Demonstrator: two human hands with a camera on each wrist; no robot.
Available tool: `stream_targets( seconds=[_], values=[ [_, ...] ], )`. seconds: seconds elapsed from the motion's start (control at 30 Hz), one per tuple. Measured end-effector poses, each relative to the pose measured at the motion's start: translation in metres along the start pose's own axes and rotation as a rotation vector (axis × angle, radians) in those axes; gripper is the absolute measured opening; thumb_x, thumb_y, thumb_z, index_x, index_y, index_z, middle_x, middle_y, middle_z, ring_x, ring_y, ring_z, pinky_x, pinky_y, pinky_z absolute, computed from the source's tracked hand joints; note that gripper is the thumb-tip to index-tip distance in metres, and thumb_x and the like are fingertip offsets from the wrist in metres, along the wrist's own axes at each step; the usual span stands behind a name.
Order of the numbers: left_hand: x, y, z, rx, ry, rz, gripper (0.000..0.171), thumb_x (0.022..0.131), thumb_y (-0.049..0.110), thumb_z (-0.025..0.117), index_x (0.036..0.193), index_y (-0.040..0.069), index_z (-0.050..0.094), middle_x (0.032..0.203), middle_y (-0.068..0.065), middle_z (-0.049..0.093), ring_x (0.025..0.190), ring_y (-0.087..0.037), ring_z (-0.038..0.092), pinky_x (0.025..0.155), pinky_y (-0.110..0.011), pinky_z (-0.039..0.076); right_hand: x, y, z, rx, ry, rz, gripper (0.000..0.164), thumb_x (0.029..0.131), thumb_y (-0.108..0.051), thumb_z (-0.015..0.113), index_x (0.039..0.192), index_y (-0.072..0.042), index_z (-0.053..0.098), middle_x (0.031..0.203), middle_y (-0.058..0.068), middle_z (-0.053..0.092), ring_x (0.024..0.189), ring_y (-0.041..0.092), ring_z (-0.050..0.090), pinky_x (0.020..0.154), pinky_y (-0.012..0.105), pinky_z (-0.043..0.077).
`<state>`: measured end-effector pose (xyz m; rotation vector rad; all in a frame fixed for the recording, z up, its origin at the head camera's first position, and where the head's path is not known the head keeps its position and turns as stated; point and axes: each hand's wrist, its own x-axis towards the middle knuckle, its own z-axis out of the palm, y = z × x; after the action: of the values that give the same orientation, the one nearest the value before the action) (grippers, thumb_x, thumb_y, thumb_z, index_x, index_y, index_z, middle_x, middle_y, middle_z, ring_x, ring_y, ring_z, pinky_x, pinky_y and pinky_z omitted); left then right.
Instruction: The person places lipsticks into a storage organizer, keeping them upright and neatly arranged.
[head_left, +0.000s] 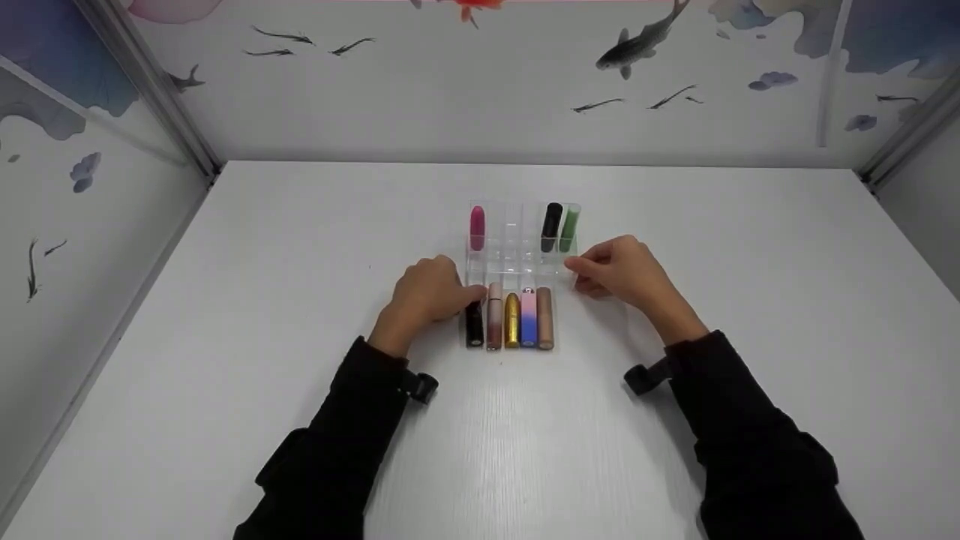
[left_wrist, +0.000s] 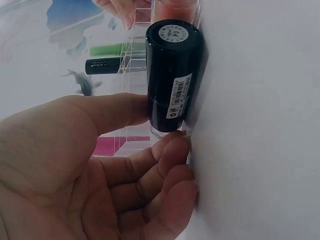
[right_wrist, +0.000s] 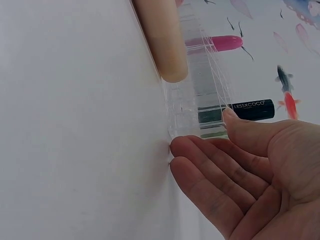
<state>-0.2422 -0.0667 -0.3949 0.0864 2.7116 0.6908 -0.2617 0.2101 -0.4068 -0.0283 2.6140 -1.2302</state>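
A clear lipstick organizer point(head_left: 517, 262) stands on the table. Upright in its back slots are a magenta tube point(head_left: 477, 225), a black tube point(head_left: 551, 225) and a green tube point(head_left: 570, 227). My left hand point(head_left: 431, 291) grips a black lipstick point(left_wrist: 172, 75) lying before the organizer, thumb along its upper side and fingertips by its clear-ended cap. Its round base sticker faces the left wrist camera. My right hand point(head_left: 622, 274) holds the organizer's right side, thumb at the upper rim and fingers point(right_wrist: 187, 147) low by the base, partly curled.
Beside the black lipstick lie a lip gloss point(head_left: 494, 319), a gold bullet-shaped lipstick point(head_left: 512, 321), a pink-and-blue tube point(head_left: 529, 321) and a brown tube point(head_left: 545, 321). The white table point(head_left: 300, 240) meets a printed back wall point(head_left: 480, 97) and side panels.
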Motion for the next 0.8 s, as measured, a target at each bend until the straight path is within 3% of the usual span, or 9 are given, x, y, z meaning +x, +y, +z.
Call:
stream_targets(
  seconds=[0.17, 0.4, 0.57, 0.67, 0.8],
  values=[
    [0.000, -0.001, -0.001, 0.002, -0.026, 0.005, 0.038, 0.094, 0.042, 0.066, 0.081, 0.006, 0.066, 0.058, -0.001, 0.047, 0.054, -0.015, 0.048, 0.048, -0.027, 0.036, 0.000, -0.001, 0.000, -0.009, 0.000, 0.004, 0.039, 0.098, -0.033, 0.070, 0.113, 0.003, 0.073, 0.096, 0.014, 0.076, 0.084, 0.020, 0.074, 0.072, 0.028, 0.059],
    [-0.002, -0.002, -0.005, 0.034, -0.014, 0.052, 0.036, 0.091, 0.037, 0.065, 0.067, 0.012, 0.055, 0.057, 0.001, 0.046, 0.054, -0.014, 0.044, 0.048, -0.027, 0.032, -0.001, -0.001, 0.000, -0.006, -0.006, 0.020, 0.039, 0.098, -0.034, 0.070, 0.112, 0.002, 0.073, 0.096, 0.014, 0.076, 0.084, 0.020, 0.074, 0.073, 0.028, 0.060],
    [-0.002, -0.002, -0.009, -0.013, -0.013, 0.080, 0.041, 0.090, 0.038, 0.064, 0.060, 0.013, 0.052, 0.054, 0.002, 0.046, 0.053, -0.013, 0.044, 0.047, -0.027, 0.031, 0.000, -0.002, -0.001, -0.006, -0.010, 0.031, 0.040, 0.098, -0.034, 0.069, 0.113, 0.002, 0.073, 0.096, 0.014, 0.075, 0.085, 0.021, 0.074, 0.073, 0.029, 0.060],
    [-0.003, -0.001, -0.012, -0.065, -0.020, 0.096, 0.042, 0.091, 0.039, 0.063, 0.062, 0.009, 0.061, 0.055, 0.001, 0.049, 0.053, -0.013, 0.045, 0.048, -0.026, 0.032, -0.001, -0.002, -0.001, -0.005, -0.010, 0.029, 0.039, 0.098, -0.033, 0.069, 0.113, 0.002, 0.073, 0.095, 0.014, 0.075, 0.084, 0.021, 0.074, 0.073, 0.029, 0.060],
    [-0.003, 0.000, -0.014, -0.166, -0.024, 0.134, 0.040, 0.092, 0.039, 0.061, 0.076, 0.005, 0.075, 0.066, -0.005, 0.065, 0.056, -0.013, 0.049, 0.051, -0.026, 0.039, -0.001, -0.001, -0.001, -0.005, -0.011, 0.021, 0.039, 0.098, -0.034, 0.069, 0.112, 0.002, 0.073, 0.094, 0.014, 0.075, 0.083, 0.021, 0.074, 0.072, 0.029, 0.060]
  ],
)
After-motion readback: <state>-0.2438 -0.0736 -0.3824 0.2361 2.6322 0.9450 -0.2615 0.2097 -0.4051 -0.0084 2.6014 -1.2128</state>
